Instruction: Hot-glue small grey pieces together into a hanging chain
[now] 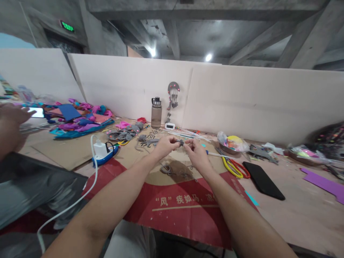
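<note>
My left hand (167, 145) and my right hand (196, 152) meet over the cardboard sheet (185, 218), fingertips pinched together. Between them is a small dark grey piece (181, 142), perhaps felt or yarn; its exact shape is too small to make out. Both hands are closed on it. Below them, loose grey yarn (167, 170) lies in loops on the cardboard. Left of my left hand are more grey strands and a small grey ball (142, 138). Farther left sits a pile of grey pieces with pink dots (125, 133).
Scissors (236, 168) and a black phone (263, 180) lie right. A bottle (156, 114) stands by the white partition (228, 96), where a grey crescent ornament (173, 87) hangs. A power strip (106, 157) with a white cable is left. Another person's hand (13, 120) shows far left.
</note>
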`<state>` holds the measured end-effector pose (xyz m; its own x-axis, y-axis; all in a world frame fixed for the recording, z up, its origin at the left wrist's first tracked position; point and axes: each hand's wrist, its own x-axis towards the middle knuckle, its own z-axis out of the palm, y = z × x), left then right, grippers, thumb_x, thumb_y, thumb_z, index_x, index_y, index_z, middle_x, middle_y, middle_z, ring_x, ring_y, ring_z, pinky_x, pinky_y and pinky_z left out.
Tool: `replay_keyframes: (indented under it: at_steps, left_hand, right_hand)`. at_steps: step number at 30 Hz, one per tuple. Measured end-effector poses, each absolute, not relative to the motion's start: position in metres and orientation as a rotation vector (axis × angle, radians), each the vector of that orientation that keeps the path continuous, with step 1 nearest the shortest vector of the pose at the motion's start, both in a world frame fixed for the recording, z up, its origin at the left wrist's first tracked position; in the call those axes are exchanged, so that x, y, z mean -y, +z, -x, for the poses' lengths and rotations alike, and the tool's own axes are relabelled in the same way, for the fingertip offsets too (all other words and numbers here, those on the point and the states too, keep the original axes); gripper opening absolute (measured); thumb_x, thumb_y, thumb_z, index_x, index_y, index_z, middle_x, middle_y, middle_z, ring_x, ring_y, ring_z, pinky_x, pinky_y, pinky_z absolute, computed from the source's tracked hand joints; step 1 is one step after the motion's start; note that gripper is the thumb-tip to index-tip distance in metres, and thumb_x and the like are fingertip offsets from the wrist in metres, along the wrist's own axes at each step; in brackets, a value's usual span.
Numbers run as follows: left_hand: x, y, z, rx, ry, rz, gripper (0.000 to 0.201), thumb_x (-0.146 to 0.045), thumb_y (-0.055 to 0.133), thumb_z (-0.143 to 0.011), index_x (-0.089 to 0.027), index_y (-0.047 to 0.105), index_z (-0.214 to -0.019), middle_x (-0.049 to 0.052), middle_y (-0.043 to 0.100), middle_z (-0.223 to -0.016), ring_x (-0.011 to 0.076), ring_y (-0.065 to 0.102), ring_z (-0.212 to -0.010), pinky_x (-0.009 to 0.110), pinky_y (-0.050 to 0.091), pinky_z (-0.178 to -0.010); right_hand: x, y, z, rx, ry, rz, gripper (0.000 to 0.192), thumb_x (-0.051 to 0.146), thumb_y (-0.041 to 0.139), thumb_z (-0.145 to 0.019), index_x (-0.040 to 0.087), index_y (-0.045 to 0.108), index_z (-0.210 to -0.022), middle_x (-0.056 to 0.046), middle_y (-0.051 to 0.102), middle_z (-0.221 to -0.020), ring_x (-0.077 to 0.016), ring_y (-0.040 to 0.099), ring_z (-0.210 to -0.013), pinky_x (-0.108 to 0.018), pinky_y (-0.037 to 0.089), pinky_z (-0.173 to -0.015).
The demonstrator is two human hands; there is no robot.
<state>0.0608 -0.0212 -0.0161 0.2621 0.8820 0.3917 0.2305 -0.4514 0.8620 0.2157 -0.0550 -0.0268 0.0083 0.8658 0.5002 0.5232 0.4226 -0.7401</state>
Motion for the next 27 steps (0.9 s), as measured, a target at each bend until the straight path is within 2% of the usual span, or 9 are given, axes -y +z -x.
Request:
replay_keyframes:
  at_steps: [9, 14, 17, 20, 22, 24, 27]
  left_hand:
    - [0.003, -0.025, -0.051, -1.054, 1.368, -1.799, 0.021, -0.035, 0.057, -0.073, -0.014, 0.061, -0.072, -0.002, 0.055, -0.052, 0.0071, 0.044, -0.042, 0.02, 0.034, -0.043]
    - [-0.007, -0.024, -0.042, -0.989, 1.498, -1.568, 0.026, -0.039, 0.061, -0.071, -0.014, 0.061, -0.075, -0.002, 0.055, -0.054, 0.0073, 0.047, -0.045, 0.019, 0.036, -0.044]
    - [-0.01, -0.024, -0.041, -0.902, 1.539, -1.432, 0.031, -0.043, 0.064, -0.069, -0.014, 0.061, -0.081, -0.002, 0.055, -0.057, 0.0066, 0.048, -0.047, 0.018, 0.035, -0.044]
    - [-0.01, -0.024, -0.041, -0.855, 1.543, -1.408, 0.034, -0.043, 0.066, -0.067, -0.014, 0.063, -0.084, -0.001, 0.057, -0.063, 0.0069, 0.049, -0.051, 0.018, 0.035, -0.045]
    - [-0.009, -0.023, -0.042, -0.838, 1.549, -1.414, 0.032, -0.041, 0.067, -0.067, -0.014, 0.063, -0.084, 0.0, 0.058, -0.064, 0.0071, 0.05, -0.052, 0.018, 0.036, -0.046]
    - [-0.008, -0.022, -0.042, -0.83, 1.55, -1.418, 0.03, -0.039, 0.067, -0.068, -0.013, 0.064, -0.083, 0.0, 0.057, -0.063, 0.0068, 0.048, -0.052, 0.019, 0.036, -0.046]
    - [-0.007, -0.022, -0.041, -0.82, 1.558, -1.406, 0.03, -0.039, 0.068, -0.067, -0.014, 0.065, -0.083, -0.001, 0.055, -0.062, 0.0061, 0.045, -0.051, 0.018, 0.036, -0.046]
  right_hand:
    - [0.06, -0.028, -0.212, 1.857, 0.332, 1.176, 0.018, 0.029, 0.047, -0.083, 0.017, 0.059, -0.087, -0.003, 0.062, -0.075, -0.015, 0.054, -0.068, -0.028, 0.04, -0.066]
    - [0.078, -0.021, -0.199, 2.152, 0.214, 0.967, 0.019, 0.024, 0.045, -0.087, 0.019, 0.063, -0.087, -0.006, 0.064, -0.086, -0.0168, 0.056, -0.081, -0.03, 0.042, -0.077]
    - [0.081, -0.017, -0.197, 2.233, 0.126, 0.872, 0.024, 0.028, 0.046, -0.088, 0.019, 0.064, -0.076, -0.007, 0.063, -0.085, -0.0181, 0.055, -0.086, -0.032, 0.04, -0.082]
    - [0.073, -0.013, -0.21, 2.105, 0.064, 1.029, 0.034, 0.034, 0.041, -0.091, 0.019, 0.062, -0.068, -0.006, 0.063, -0.079, -0.0181, 0.056, -0.081, -0.031, 0.04, -0.079]
    - [0.063, -0.013, -0.227, 1.95, -0.018, 1.241, 0.034, 0.034, 0.039, -0.091, 0.019, 0.062, -0.07, -0.007, 0.064, -0.077, -0.0188, 0.056, -0.076, -0.031, 0.04, -0.072]
    - [0.051, -0.017, -0.248, 1.833, -0.118, 1.454, 0.022, 0.03, 0.047, -0.085, 0.019, 0.063, -0.075, -0.009, 0.065, -0.078, -0.0202, 0.056, -0.074, -0.032, 0.039, -0.07]
    - [0.035, -0.031, -0.276, 1.773, -0.139, 1.526, 0.005, 0.024, 0.063, -0.071, 0.02, 0.063, -0.067, -0.01, 0.063, -0.067, -0.0216, 0.056, -0.072, -0.031, 0.039, -0.065]
